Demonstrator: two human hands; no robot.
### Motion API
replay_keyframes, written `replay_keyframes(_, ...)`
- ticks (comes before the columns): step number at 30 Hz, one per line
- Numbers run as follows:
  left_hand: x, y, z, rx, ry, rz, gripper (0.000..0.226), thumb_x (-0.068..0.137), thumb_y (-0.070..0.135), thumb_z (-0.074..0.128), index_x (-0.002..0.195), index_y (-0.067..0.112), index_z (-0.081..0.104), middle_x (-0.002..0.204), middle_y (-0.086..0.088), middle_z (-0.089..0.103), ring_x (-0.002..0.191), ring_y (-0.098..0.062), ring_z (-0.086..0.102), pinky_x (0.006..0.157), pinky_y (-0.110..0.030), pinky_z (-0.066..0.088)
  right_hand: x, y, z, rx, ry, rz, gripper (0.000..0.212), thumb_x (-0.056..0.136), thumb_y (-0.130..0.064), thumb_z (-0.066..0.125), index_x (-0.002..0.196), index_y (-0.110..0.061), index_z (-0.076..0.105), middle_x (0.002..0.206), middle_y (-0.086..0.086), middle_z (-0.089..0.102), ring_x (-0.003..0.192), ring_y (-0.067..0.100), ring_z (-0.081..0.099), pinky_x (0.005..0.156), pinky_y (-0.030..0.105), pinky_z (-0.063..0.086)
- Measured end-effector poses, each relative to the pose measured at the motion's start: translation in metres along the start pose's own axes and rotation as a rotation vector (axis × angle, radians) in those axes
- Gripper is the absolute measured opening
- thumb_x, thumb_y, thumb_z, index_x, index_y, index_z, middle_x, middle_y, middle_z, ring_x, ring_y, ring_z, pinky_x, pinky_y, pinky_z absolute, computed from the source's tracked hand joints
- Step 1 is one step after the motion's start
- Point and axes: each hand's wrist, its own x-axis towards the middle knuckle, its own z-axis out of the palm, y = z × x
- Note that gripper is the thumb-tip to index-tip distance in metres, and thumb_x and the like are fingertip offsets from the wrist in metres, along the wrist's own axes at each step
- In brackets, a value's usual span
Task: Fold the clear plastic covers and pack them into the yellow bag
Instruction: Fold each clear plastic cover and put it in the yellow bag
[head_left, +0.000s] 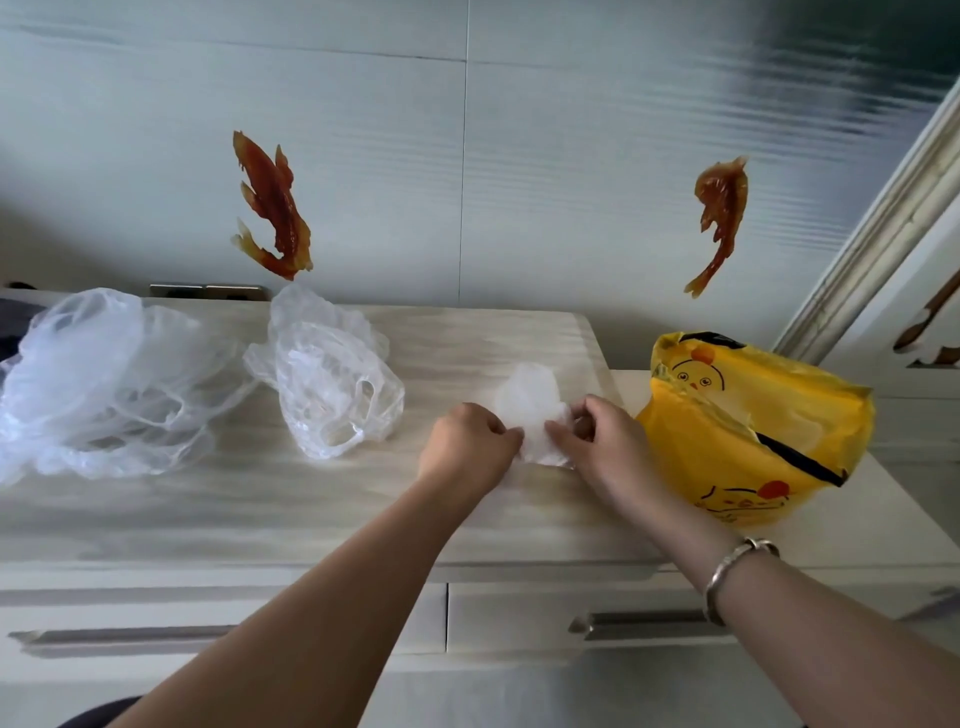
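clear plastic, folded small, lies near the right edge of the pale wooden worktop (260, 499). this folded cover (532, 410) sits between two hands. the left hand (470, 447) has its fingers curled and pinches the left side of the cover. the right hand (605, 441) has its fingers curled too and pinches the right side of it. both hands are low on the worktop, close together, with the cover touching them both.

the yellow bag (748, 431) stands just beside the right hand, on a lower white top past the right edge of the worktop. it has a little chick face on it and its mouth is open at the top, with some clear plastic showing inside.

two more clear covers are not folded. one crumpled cover (332, 384) lies in the middle of the worktop, near the back edge. a bigger loose cover (104, 384) lies at the left edge.

a silver bracelet (735, 574) goes round the right wrist. two orange fish stickers (272, 208) are stuck on the wall behind. drawer handles (644, 621) show below the front edge.
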Motion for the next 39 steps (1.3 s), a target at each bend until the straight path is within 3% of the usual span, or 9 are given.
replay_keyframes(5,0.001,0.003,0.001,0.064,0.056,-0.015,0.024,0.086,0.031,0.062,0.069,0.014,0.061,0.067,0.004,0.056,0.066,-0.021,0.057,0.053,-0.024,0.036,-0.002,0.001,0.003,-0.192,0.103,-0.206,0.033,0.083,-0.027,0.069,0.102,-0.015,0.045,0.092,-0.004,0.050,0.086,0.015,0.046,0.072,0.031,0.042)
replay_keyframes(10,-0.002,0.001,0.002,0.174,0.122,0.045,0.011,0.083,0.024,0.062,0.081,0.019,0.052,0.088,0.003,0.060,0.083,-0.023,0.059,0.066,-0.028,0.042,0.003,-0.002,0.003,-0.341,0.009,-0.442,0.009,0.087,-0.012,0.062,0.094,-0.015,0.059,0.099,-0.003,0.054,0.096,0.018,0.049,0.081,0.032,0.044)
replay_keyframes(16,-0.001,-0.003,0.000,0.194,0.107,0.076,0.015,0.081,0.018,0.060,0.091,0.016,0.049,0.091,0.001,0.059,0.087,-0.023,0.058,0.071,-0.032,0.043,0.006,0.004,0.002,-0.314,-0.086,-0.503,0.019,0.094,-0.026,0.056,0.104,-0.016,0.068,0.105,-0.006,0.061,0.102,0.015,0.054,0.088,0.034,0.046)
replay_keyframes(21,-0.001,-0.008,-0.008,0.153,0.134,0.232,0.025,0.076,0.003,0.054,0.095,0.018,0.053,0.091,0.004,0.056,0.092,-0.022,0.053,0.081,-0.033,0.043,-0.002,0.000,-0.010,-0.416,-0.213,-0.488,0.049,0.090,-0.053,0.053,0.128,-0.023,0.058,0.125,-0.010,0.054,0.120,0.009,0.042,0.102,0.027,0.035)
replay_keyframes(25,-0.002,-0.007,-0.014,0.168,0.019,0.346,0.047,0.070,-0.005,0.045,0.104,0.023,0.061,0.102,0.012,0.055,0.100,-0.018,0.045,0.090,-0.029,0.037,-0.004,-0.002,-0.011,-0.484,-0.214,-0.498,0.050,0.086,-0.039,0.056,0.134,-0.025,0.051,0.131,-0.008,0.051,0.125,0.013,0.040,0.105,0.027,0.032)
replay_keyframes(31,-0.007,-0.008,-0.008,0.312,-0.087,0.346,0.048,0.074,0.019,0.061,0.120,0.029,0.053,0.117,0.015,0.050,0.110,-0.015,0.037,0.091,-0.024,0.027,-0.005,-0.004,-0.007,-0.333,-0.139,-0.435,0.033,0.084,-0.018,0.061,0.117,-0.018,0.060,0.110,-0.004,0.063,0.110,0.016,0.051,0.091,0.030,0.039)
replay_keyframes(34,-0.005,-0.007,-0.004,0.242,0.018,0.327,0.028,0.079,0.020,0.058,0.106,0.026,0.060,0.106,0.010,0.061,0.104,-0.019,0.047,0.085,-0.029,0.035,-0.003,-0.005,-0.007,-0.172,-0.119,-0.331,0.009,0.088,-0.023,0.060,0.095,-0.022,0.065,0.092,-0.005,0.063,0.097,0.013,0.054,0.081,0.027,0.044)
replay_keyframes(36,-0.001,-0.005,-0.004,0.133,0.070,0.273,0.011,0.081,0.017,0.055,0.072,0.023,0.056,0.075,0.005,0.059,0.085,-0.028,0.051,0.069,-0.031,0.034,-0.001,-0.004,-0.005,-0.059,-0.090,-0.265,0.009,0.091,-0.027,0.058,0.082,-0.025,0.062,0.084,-0.005,0.064,0.088,0.011,0.057,0.071,0.021,0.043)
replay_keyframes(39,0.006,-0.004,-0.004,-0.043,0.063,0.147,0.039,0.082,0.015,0.055,0.051,0.016,0.031,0.052,0.003,0.033,0.057,-0.026,0.034,0.050,-0.029,0.025,0.002,-0.004,-0.004,0.139,-0.065,-0.121,0.023,0.092,-0.031,0.060,0.071,-0.020,0.059,0.069,-0.006,0.062,0.073,0.007,0.060,0.060,0.016,0.040)
